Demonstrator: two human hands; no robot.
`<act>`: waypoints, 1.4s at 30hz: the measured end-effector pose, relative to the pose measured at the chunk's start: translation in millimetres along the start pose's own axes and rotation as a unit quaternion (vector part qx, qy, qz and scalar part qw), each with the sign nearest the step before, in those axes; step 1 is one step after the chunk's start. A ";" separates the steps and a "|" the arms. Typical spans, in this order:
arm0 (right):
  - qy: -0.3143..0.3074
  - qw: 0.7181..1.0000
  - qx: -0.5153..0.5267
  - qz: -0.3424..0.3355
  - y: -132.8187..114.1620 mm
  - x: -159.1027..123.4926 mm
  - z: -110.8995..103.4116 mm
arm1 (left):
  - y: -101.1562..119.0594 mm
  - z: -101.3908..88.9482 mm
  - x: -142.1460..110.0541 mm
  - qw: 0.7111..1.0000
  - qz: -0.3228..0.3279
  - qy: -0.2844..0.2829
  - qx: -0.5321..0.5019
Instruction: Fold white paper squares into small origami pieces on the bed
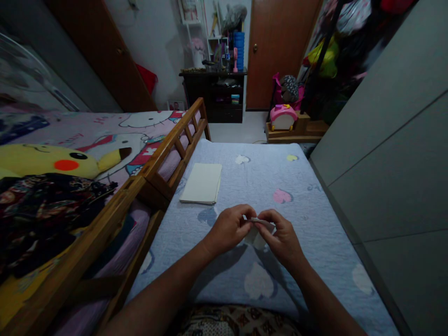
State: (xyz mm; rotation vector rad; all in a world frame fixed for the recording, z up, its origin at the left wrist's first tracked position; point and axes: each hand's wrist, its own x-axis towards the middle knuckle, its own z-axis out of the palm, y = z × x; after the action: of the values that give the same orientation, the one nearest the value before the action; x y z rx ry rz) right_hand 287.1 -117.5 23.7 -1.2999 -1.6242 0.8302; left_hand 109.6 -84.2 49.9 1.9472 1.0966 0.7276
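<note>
Between my two hands is a small piece of folded white paper [257, 239], held up just above the bed. My left hand [231, 227] pinches its upper left part between thumb and fingers. On the other side, my right hand [279, 233] grips the upper right edge, with the thumb nearest me. The fingertips of both hands almost meet, and they cover part of the paper. Farther off to the left, a stack of white paper sheets [202, 183] lies flat on the blue heart-patterned bedcover [252, 177].
A wooden bed rail [175, 144] runs along the left, with a yellow plush toy [70, 161] and dark patterned cloth [45, 214] beyond it. Pale cabinet doors [388, 154] border the right. A dark low cabinet [213, 93] and a pink toy case [283, 117] stand past the far end.
</note>
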 end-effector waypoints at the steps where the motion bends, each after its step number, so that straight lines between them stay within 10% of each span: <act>1: 0.000 1.000 0.006 0.001 1.6 -0.3 0.4 | -0.3 -0.7 0.4 1.000 -0.014 0.005 -0.026; 8: 0.024 0.995 -0.054 -0.079 27.5 -2.5 -3.6 | -17.8 -0.1 -2.3 0.983 0.024 0.046 -0.175; 13: 0.029 0.949 -0.249 -0.191 35.2 -3.9 -6.9 | -41.7 6.7 -12.0 0.991 0.102 0.046 0.069; 21: -0.092 0.914 -0.341 -0.201 43.3 -22.2 3.9 | -60.9 22.2 -43.1 0.898 0.234 0.029 0.372; 42: -0.143 0.966 -0.215 -0.023 62.0 -16.3 -28.6 | -56.0 24.9 -53.4 0.976 0.001 0.003 0.216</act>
State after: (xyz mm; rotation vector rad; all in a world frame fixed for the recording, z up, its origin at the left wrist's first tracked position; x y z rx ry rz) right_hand 338.8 -119.5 -23.7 -1.4781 -2.1445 0.6814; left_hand 79.4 -121.1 -16.0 2.3066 1.3404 0.5244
